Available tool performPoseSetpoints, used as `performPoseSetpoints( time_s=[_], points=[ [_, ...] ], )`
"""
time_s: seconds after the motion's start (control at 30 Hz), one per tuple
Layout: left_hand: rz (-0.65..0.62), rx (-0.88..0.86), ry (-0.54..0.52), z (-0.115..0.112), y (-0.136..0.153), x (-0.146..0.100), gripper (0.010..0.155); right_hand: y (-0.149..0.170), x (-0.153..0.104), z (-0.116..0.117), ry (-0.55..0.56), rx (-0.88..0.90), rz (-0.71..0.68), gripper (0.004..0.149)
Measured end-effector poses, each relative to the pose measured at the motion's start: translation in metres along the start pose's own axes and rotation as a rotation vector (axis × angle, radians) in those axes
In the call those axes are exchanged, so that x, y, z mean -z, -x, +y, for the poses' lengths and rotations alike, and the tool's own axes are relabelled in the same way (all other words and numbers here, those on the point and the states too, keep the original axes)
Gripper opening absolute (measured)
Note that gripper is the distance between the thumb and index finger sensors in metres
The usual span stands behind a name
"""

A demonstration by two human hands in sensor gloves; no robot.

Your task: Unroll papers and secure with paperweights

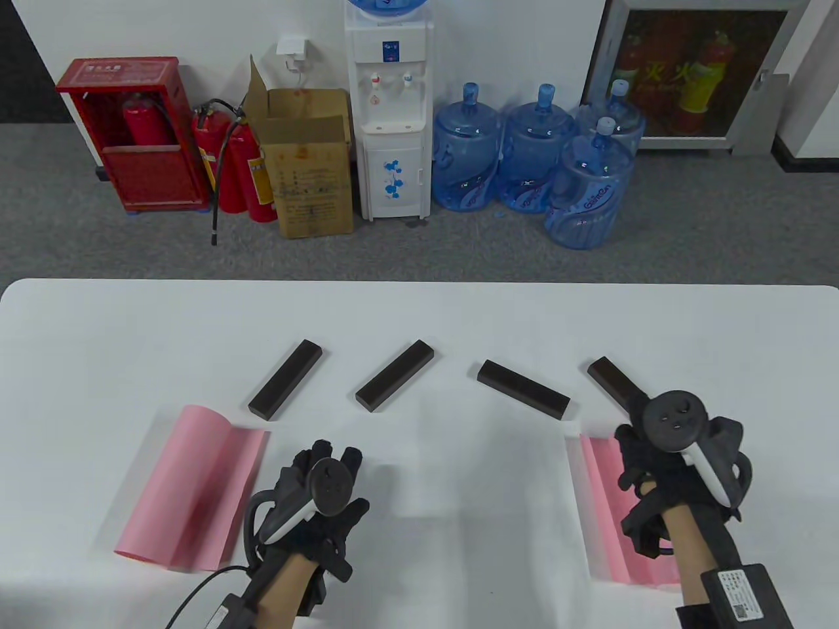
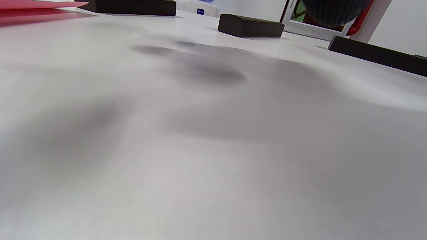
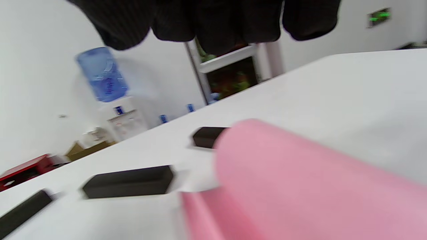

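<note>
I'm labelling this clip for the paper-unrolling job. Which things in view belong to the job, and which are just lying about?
Belonging to the job:
- left pink paper roll
- right pink paper roll
- four dark bar paperweights

Just lying about, on the floor behind the table:
- water dispenser
- blue water jugs
- cardboard box
- fire extinguishers
- red extinguisher cabinet

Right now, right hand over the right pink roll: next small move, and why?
Probably lower the right hand onto the right pink paper and flatten it. The paper is curled, none of the four dark paperweights sits on either sheet, and the right wrist view shows the fingers above the roll, not touching.
</note>
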State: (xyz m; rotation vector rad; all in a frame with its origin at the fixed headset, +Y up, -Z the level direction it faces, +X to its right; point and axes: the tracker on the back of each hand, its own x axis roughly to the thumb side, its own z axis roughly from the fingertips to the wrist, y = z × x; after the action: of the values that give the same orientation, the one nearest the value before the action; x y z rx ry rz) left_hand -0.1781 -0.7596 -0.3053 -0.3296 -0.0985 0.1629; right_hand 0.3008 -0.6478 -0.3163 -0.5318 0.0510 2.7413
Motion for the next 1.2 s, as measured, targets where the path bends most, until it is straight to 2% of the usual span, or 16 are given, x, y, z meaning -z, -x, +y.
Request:
performPoseSetpoints(
  time_s=[0.1,0.23,0.37,0.43,0.53,0.67,0.77,0.9,1.1,1.2],
  points=[
    [0.0,-0.003,0.003,0.0,0.0,0.0,0.075,0.034,0.009,0.003,-0.023,-0.041,0.116,0.067],
    [0.0,-0.006,0.016,-0.001,0.0,0.0,0.076,0.07,0.017,0.024,-0.125,-0.116,0.232,0.075],
    [0.001,-0.006,0.02,-0.001,-0.001,0.0,0.075,0.085,0.019,0.052,-0.29,-0.026,0.226,0.084],
    [0.001,-0.006,0.02,-0.001,-0.001,0.0,0.076,0.084,0.018,0.063,-0.327,0.019,0.199,0.088],
    [0.004,-0.008,0.029,-0.001,-0.001,-0.001,0.075,0.071,0.014,0.077,-0.355,0.038,0.128,0.094],
    [0.003,-0.008,0.033,-0.001,-0.002,-0.001,0.076,0.041,0.006,0.086,-0.306,-0.041,0.076,0.097],
    [0.0,-0.011,0.031,-0.002,-0.002,0.0,0.076,0.017,0.001,0.089,-0.245,-0.039,0.066,0.094],
    [-0.004,-0.013,0.032,-0.002,-0.002,0.0,0.076,-0.015,-0.008,0.084,-0.242,0.002,-0.011,0.094],
    [-0.015,-0.023,0.042,-0.002,-0.002,0.001,0.076,-0.059,-0.024,0.076,-0.226,0.32,-0.121,0.093],
    [-0.023,-0.027,0.043,-0.003,-0.003,0.0,0.076,-0.069,-0.029,0.09,-0.244,0.498,-0.127,0.093]
  ],
)
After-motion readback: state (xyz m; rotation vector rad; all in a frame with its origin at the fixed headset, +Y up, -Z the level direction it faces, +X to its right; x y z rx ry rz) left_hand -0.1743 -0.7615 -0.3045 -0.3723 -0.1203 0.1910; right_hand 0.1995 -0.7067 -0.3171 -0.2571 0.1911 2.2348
